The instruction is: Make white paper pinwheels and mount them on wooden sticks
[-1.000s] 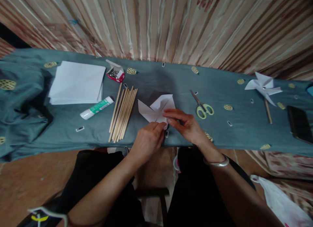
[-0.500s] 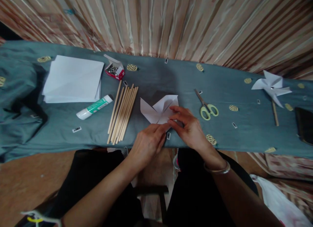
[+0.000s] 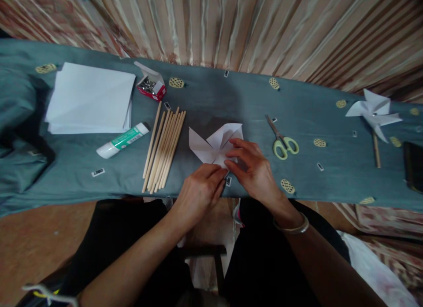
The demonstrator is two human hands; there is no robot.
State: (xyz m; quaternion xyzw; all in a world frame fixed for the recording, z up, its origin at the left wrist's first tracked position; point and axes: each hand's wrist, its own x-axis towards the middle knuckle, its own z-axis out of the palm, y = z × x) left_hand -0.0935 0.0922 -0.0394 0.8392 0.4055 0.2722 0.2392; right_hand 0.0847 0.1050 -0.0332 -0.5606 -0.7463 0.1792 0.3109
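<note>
A white paper pinwheel with cut, bent blades lies near the front of the cloth-covered table. My left hand is closed on its near edge, thumb and fingers pressed together on the paper. From the right, my right hand curves its fingers over the right-hand blade, fingertips touching the paper and pinching toward the middle. Parts of the near and right blades are hidden under my fingers. Left of the paper lies a bundle of wooden sticks; scissors with pale green handles lie to its right.
A glue stick, a stack of white paper and an open red box of metal pins lie to the left. At the far right are a finished pinwheel on a stick and a dark phone-like object. A curtain hangs behind.
The view has shifted slightly. My right hand's fingers have spread a little over the right blade, while my left hand keeps its hold on the near edge.
</note>
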